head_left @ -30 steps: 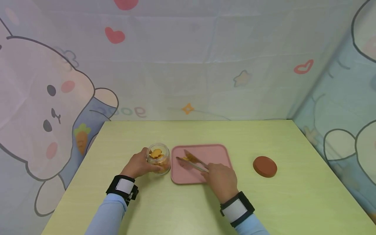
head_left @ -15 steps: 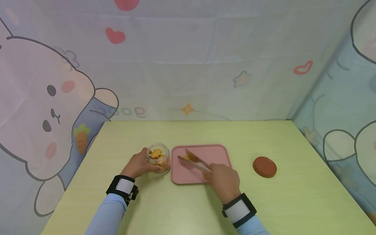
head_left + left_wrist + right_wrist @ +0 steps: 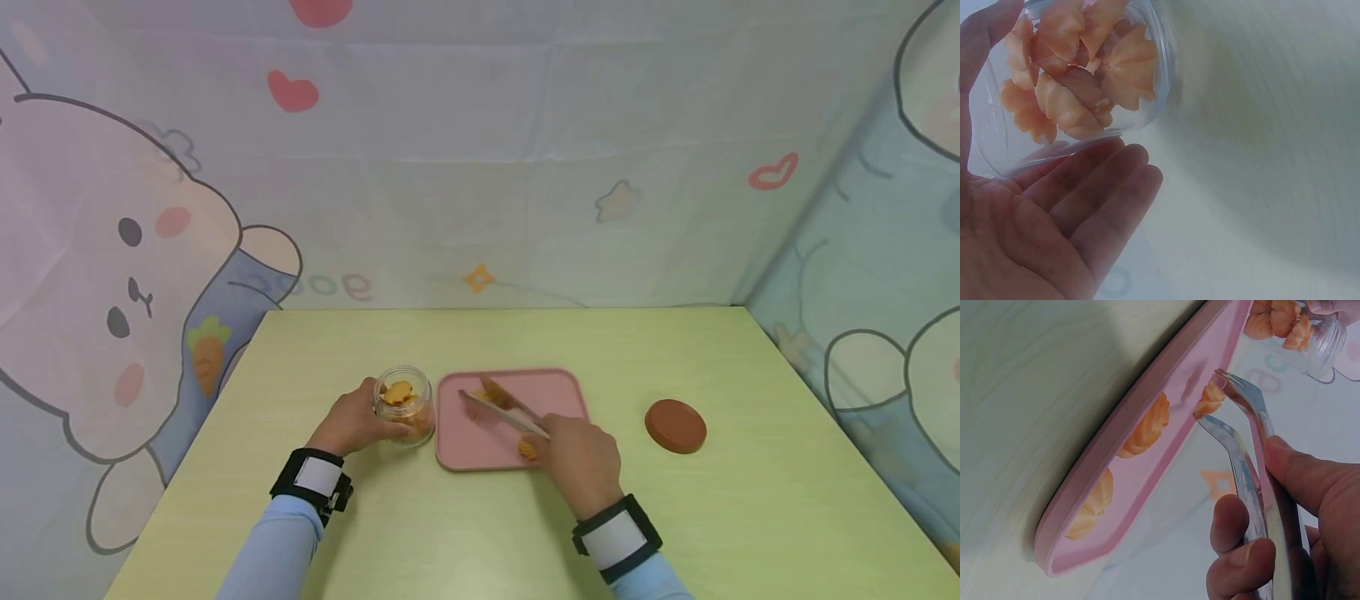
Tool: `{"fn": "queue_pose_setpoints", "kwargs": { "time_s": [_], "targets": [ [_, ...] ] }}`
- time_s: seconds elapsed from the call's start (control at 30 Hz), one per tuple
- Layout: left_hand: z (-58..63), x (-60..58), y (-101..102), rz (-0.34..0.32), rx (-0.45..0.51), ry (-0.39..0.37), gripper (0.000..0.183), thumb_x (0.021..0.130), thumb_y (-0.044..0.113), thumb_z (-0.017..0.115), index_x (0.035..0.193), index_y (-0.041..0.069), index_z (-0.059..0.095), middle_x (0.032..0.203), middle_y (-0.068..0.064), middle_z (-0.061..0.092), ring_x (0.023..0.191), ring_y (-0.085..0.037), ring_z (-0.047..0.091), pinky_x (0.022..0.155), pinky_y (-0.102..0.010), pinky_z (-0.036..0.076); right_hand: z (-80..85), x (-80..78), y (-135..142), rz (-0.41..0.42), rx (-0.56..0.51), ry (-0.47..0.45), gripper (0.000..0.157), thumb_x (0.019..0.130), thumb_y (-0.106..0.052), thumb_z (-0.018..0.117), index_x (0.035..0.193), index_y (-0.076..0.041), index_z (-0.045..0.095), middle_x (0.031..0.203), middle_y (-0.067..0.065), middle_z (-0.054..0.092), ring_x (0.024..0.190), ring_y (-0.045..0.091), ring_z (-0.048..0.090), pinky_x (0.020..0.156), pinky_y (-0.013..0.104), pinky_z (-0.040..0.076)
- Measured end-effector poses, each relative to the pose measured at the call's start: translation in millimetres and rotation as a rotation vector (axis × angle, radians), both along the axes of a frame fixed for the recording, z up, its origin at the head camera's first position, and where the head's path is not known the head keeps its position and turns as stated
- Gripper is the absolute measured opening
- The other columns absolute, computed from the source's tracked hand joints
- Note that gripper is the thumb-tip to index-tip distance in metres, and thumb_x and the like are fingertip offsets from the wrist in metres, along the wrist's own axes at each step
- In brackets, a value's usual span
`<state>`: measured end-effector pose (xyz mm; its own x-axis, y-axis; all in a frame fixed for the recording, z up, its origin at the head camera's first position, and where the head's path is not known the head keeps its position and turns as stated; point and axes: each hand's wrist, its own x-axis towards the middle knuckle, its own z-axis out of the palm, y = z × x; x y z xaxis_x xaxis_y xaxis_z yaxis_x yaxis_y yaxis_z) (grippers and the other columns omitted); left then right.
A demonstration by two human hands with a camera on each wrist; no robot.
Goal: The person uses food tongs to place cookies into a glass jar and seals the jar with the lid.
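Note:
My left hand (image 3: 362,421) holds a clear glass jar (image 3: 423,417) between thumb and fingers, on the table beside the pink tray. Inside the jar lie several flower-shaped orange-yellow cookies (image 3: 1129,65); its top is uncovered. My right hand (image 3: 579,462) grips metal tongs (image 3: 1260,444) over the pink tray (image 3: 457,450). Between the tongs' tips shows one cookie (image 3: 1211,399); whether the tips press on it I cannot tell. Two more cookies lie on the tray, the middle one (image 3: 1146,430) and the one at the near end (image 3: 1092,506).
A round brown lid (image 3: 676,426) lies on the table to the right of the tray. The pale yellow-green table (image 3: 420,533) ends at a printed cloth backdrop (image 3: 450,167) behind, with cloth at the sides too.
My right hand and the tongs have shifted a little to the right over the tray. A cookie near that hand now shows more plainly. My left hand and the jar stay put.

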<state>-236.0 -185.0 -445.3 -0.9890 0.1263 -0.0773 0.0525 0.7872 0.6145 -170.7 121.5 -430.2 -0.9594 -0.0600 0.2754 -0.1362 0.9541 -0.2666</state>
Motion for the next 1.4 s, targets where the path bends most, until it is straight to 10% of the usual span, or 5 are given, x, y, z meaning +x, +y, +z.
{"fn": "queue_pose_setpoints", "kwargs": {
  "time_s": [1.4],
  "targets": [
    [-0.8, -1.1, -1.0, -0.011, 0.009, 0.004, 0.090, 0.059, 0.050, 0.084, 0.123, -0.001, 0.046, 0.112, -0.018, 0.064, 0.100, -0.028, 0.058, 0.084, -0.047, 0.049, 50.5, -0.4, -13.9, 0.051, -0.039, 0.122, 0.023, 0.081, -0.039, 0.072, 0.080, -0.016, 0.071, 0.048, -0.003, 0.047, 0.035, 0.013, 0.038, 0.031, 0.026, 0.022]
  ]
}}
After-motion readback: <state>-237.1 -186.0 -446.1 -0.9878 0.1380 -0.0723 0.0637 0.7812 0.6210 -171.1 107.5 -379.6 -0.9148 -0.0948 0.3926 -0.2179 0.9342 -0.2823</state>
